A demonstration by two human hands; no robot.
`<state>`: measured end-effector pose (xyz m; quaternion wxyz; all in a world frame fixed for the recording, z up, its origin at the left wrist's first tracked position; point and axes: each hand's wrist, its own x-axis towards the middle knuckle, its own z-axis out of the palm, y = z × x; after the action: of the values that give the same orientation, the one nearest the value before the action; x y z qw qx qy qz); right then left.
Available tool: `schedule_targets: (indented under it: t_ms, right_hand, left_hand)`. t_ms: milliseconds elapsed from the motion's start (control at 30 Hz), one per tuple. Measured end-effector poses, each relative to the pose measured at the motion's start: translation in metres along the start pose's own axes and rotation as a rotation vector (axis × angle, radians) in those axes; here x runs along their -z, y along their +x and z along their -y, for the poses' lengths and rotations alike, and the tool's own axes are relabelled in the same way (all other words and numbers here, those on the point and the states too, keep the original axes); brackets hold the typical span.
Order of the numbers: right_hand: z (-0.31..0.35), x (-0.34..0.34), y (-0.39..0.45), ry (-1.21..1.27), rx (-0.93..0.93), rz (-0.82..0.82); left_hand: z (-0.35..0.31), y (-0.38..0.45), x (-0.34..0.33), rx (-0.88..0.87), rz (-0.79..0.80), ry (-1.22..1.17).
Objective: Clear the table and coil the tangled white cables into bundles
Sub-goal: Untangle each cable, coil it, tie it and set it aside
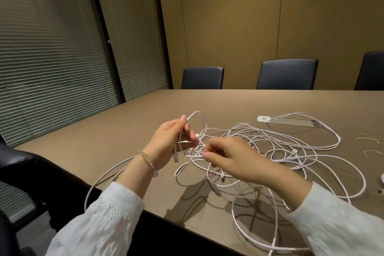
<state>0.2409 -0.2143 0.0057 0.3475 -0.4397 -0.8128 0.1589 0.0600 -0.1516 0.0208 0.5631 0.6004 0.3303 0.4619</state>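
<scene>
Sleeves (99, 218) nearest; our left hand (172, 137) grips cable loop (197, 118), right hand (226, 156) pinches strand just beside it. White cables (280, 151) sprawl beyond grip on table (124, 141). Untangling step; next, we free one strand.

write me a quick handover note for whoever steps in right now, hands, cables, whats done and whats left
Left hand: raised above the table, gripping a few loops of white cable; a strand trails off the table edge under the wrist.
Right hand: fingers curled, pinching a strand in the tangle.
Tangle: spread loose across the table, loops reaching past the near edge.
Also on the table: a white plug by the recessed socket strip, and thin ties at far right.
Done: first coil only just begun.
Left: nearly all untangling, coiling, bundling and clearing.
</scene>
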Motion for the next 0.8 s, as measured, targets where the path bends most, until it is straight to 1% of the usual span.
schedule_targets:
  t_ms: [133,200,233,333,400,467,533,567,600,633,733,800]
  right_hand:
    - [-0.003,0.005,0.009,0.094,-0.006,-0.036]
    - [-0.009,0.009,0.013,0.116,-0.017,-0.113]
    - [-0.013,0.011,0.015,0.119,-0.032,-0.16]
    - [-0.024,0.013,0.016,0.119,-0.101,-0.253]
    - [-0.03,0.011,0.014,0.204,-0.173,-0.251]
    - [-0.032,0.009,0.011,0.417,-0.23,-0.185]
    - [-0.031,0.006,0.007,0.686,-0.269,-0.087]
    - [-0.03,0.004,0.005,0.775,-0.275,-0.059]
    - [-0.03,0.001,0.005,0.797,-0.27,-0.059]
    - [-0.032,0.0,0.005,0.76,-0.261,-0.08]
    - [-0.036,-0.001,0.008,0.546,-0.25,-0.158]
    - [-0.038,-0.002,0.008,0.554,-0.256,-0.164]
  left_hand:
    - [-0.001,-0.008,-0.011,0.007,0.119,0.201]
    - [-0.002,-0.011,-0.014,0.07,0.166,0.271]
    - [-0.003,-0.011,-0.016,0.121,0.189,0.262]
    - [-0.008,-0.009,-0.016,0.293,0.265,0.053]
    - [-0.01,-0.006,-0.016,0.349,0.29,-0.057]
    - [-0.008,-0.003,-0.016,0.375,0.279,-0.129]
    - [-0.004,0.0,-0.017,0.393,0.239,-0.186]
    - [-0.001,0.001,-0.017,0.397,0.219,-0.196]
    - [0.003,0.002,-0.016,0.396,0.202,-0.192]
    - [0.005,0.003,-0.017,0.399,0.193,-0.182]
    - [0.009,0.003,-0.017,0.459,0.171,-0.182]
    - [0.007,0.004,-0.015,0.475,0.163,-0.168]
